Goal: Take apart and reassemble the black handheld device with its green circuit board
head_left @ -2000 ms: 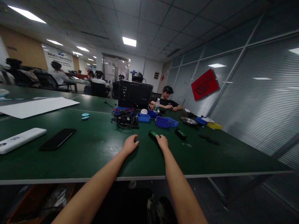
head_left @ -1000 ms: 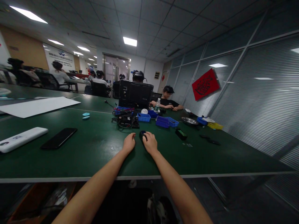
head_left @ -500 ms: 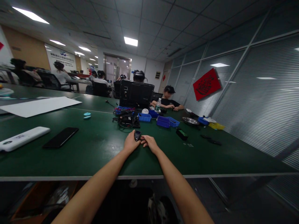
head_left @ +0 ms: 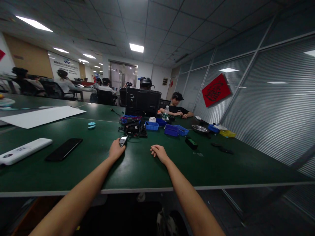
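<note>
My left hand (head_left: pixel 116 151) is closed around a small dark device (head_left: pixel 123 141) with a lit screen, over the green table (head_left: pixel 137 170) left of centre. To its right, my right hand (head_left: pixel 158 153) rests at the table with its fingers curled. Whether anything is inside those fingers is too small to tell. Beyond the hands are a black box with cables (head_left: pixel 131 130), a white ball (head_left: pixel 152 119) and a blue tray (head_left: pixel 152 126).
A black phone (head_left: pixel 64 149) and a white device (head_left: pixel 27 150) lie at the left. Further right are a purple-blue bin (head_left: pixel 171 130), a black box with green top (head_left: pixel 191 143) and a metal plate (head_left: pixel 200 128). A person (head_left: pixel 177 106) sits across the table.
My left hand has moved left with the device, away from my right hand, and the device's screen now looks bright. My right hand has stayed nearly in place, its fingers more curled.
</note>
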The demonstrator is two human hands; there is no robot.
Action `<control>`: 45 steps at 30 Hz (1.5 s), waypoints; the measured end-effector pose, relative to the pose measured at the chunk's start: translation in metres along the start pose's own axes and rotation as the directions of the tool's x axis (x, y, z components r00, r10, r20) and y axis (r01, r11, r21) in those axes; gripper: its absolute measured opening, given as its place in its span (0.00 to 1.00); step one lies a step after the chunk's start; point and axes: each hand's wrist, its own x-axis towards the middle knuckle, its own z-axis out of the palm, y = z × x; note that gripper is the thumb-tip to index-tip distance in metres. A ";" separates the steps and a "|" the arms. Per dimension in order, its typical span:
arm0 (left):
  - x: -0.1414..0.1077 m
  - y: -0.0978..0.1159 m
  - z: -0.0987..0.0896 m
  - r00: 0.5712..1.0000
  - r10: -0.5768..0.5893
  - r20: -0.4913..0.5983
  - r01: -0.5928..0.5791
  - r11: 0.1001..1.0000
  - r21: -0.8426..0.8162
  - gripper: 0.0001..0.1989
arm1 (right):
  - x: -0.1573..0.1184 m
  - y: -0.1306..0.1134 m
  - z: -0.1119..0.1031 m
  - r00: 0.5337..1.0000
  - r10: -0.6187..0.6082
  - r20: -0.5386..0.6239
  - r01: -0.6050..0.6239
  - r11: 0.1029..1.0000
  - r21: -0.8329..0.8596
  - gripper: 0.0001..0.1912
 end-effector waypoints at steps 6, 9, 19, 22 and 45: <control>0.022 -0.081 -0.063 0.975 -0.186 -0.120 0.200 0.973 0.117 0.27 | 0.008 0.011 -0.003 1.000 0.006 -0.031 -0.003 0.995 0.096 0.14; 0.024 -0.106 -0.084 0.959 -0.242 -0.146 0.263 0.954 0.142 0.29 | 0.014 0.013 -0.002 0.999 0.017 -0.048 -0.014 0.997 0.075 0.12; 0.024 -0.110 -0.092 0.940 -0.292 -0.179 0.316 0.940 0.129 0.34 | 0.023 0.007 0.003 0.994 0.026 -0.107 -0.038 0.993 -0.111 0.06; 0.022 -0.107 -0.093 0.946 -0.291 -0.143 0.310 0.940 0.142 0.28 | 0.024 0.008 0.001 0.987 0.009 -0.162 -0.015 0.999 -0.031 0.07; -0.026 0.060 0.047 0.981 0.179 0.075 -0.182 0.982 0.038 0.34 | 0.023 0.008 0.009 0.979 -0.090 -0.182 0.000 0.896 -0.443 0.08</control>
